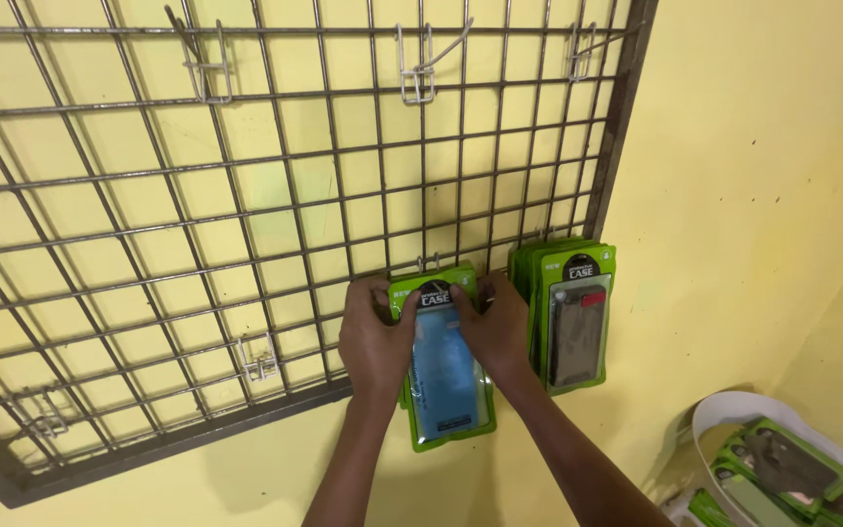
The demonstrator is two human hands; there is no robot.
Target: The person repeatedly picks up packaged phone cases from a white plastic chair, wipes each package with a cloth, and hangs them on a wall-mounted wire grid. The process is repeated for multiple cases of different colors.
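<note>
Head view: left hand (375, 337) and right hand (496, 327) both clamped on the top corners of a green-framed phone case pack (444, 366) with a blue case inside, thumbs pressed on its header. Pack held flat against the wire grid rack (197, 244), its top edge just below a small metal hook (428, 262) at the grid's lower right. More packs apparently stacked behind it, though hard to tell how many.

Just beside, to the right, a hanging stack of like packs (575, 317) with a dark case in front. Spare hooks (420, 73) bare higher up the grid. Lower right, a white bucket (734, 410) with more green packs inside.

Judged step: hanging hole being lined up with the hook. Next move calls for a slight lift, hole found over the hook tip, then pushing back until seated.
</note>
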